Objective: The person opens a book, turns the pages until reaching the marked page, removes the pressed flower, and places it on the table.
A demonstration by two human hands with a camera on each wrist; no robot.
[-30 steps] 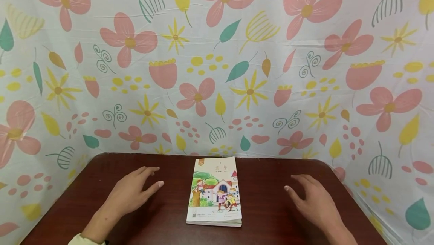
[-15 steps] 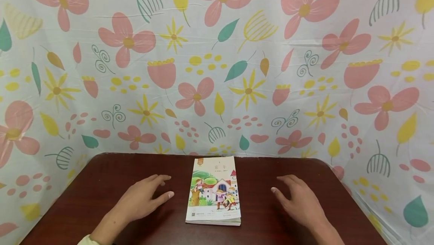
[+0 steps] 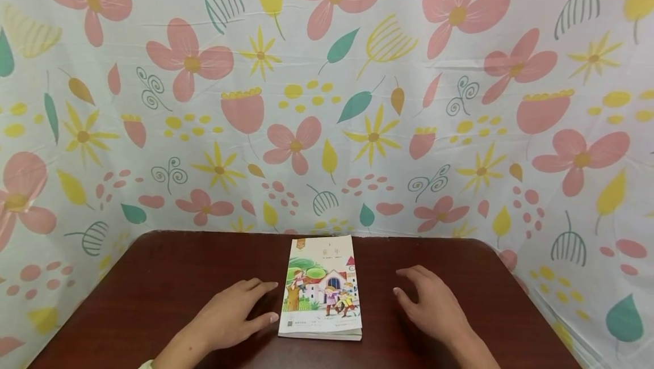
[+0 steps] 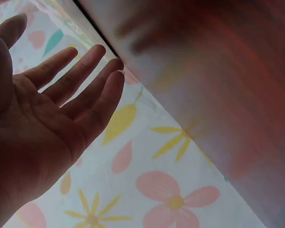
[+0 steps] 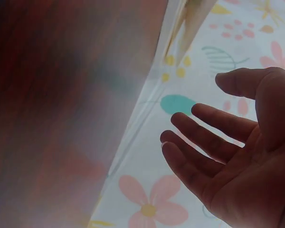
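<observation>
A paperback book (image 3: 322, 289) lies face up on the dark red-brown table, its cover showing children, a tree and a house with a red roof. Just left of it is my left hand (image 3: 230, 312), thumb and fingers spread toward the book's left edge, holding nothing. My right hand (image 3: 434, 306) is over the table to the right, a wider gap between its fingertips and the book. In the left wrist view the palm of the left hand (image 4: 52, 109) shows with loosely bent fingers; the right wrist view shows the right hand (image 5: 228, 147) likewise. The book is outside both wrist views.
The glossy table (image 3: 168, 278) has rounded back corners. A white cloth (image 3: 327, 102) printed with pink flowers, yellow shapes and green leaves hangs behind it and along both sides, close to the table's edges.
Both hands have moved inward toward the book, the left one rightward and slightly nearer the front, the right one leftward. The book stays in its place on the table.
</observation>
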